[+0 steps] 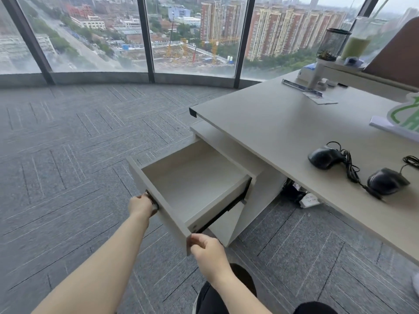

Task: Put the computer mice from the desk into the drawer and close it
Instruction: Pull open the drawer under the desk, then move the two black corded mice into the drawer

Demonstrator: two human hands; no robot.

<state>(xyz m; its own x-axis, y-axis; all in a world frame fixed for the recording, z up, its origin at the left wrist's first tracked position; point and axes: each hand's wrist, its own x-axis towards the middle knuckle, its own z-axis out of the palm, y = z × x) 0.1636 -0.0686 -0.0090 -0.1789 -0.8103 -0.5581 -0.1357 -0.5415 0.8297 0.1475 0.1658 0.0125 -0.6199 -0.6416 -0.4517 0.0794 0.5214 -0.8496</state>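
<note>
Head: pale desk (283,123), grey carpet (68,137)

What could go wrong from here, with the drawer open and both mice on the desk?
1. Both mice trail loose cables; one could snag or get pinched when the drawer closes.
2. The nearer mouse sits close to the desk edge and might get knocked off.
3. The right hand grips the drawer front's corner; fingers could get caught.

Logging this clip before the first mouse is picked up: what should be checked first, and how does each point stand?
1. Drawer pulled open: ok.
2. Drawer interior free of clutter: ok.
3. Both mice on the desk, near mouse and far mouse: ok.
4. Cables untangled: cannot tell.
5. A hand free to reach: not ok; left hand and right hand both grip the drawer front.
</note>
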